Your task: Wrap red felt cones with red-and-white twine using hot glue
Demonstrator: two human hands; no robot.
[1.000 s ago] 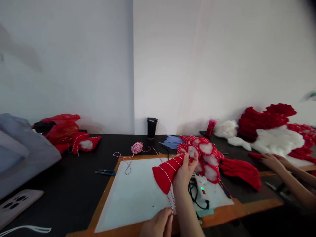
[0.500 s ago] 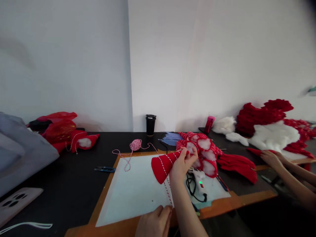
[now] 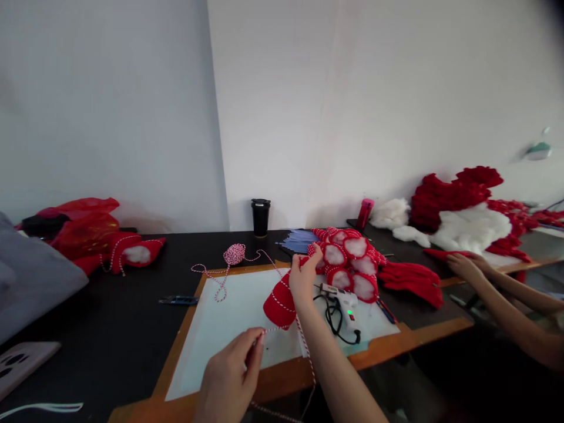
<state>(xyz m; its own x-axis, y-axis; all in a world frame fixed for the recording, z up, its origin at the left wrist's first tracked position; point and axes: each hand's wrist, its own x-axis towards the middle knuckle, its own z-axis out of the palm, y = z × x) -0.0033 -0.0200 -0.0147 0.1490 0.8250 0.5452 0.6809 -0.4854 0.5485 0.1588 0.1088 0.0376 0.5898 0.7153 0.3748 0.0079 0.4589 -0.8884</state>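
Observation:
My right hand (image 3: 305, 282) grips the narrow end of a red felt cone (image 3: 277, 305), which is wrapped with red-and-white cord and tilted over the white board. Between its thumb and finger, my left hand (image 3: 235, 364) pinches the red-and-white cord (image 3: 277, 329) near the cone's wide end. More cord hangs below my right forearm. A ball of the same cord (image 3: 234, 254) sits at the back edge of the white sheet (image 3: 229, 323). Right of my right hand lies a white glue gun (image 3: 346, 305) with a green light, beside a pile of stuffed red cones (image 3: 348, 258).
A black cup (image 3: 261, 217) stands by the wall. Blue-handled cutters (image 3: 178, 300) and a phone (image 3: 26, 361) lie on the left. White stuffing (image 3: 471, 228) and red cloth (image 3: 409, 282) are on the right, near another person's hands (image 3: 467, 265).
My left hand has moved up and left, drawing cord to the cone's wide end. The cone is turned more steeply in my right hand. The view has shifted slightly right.

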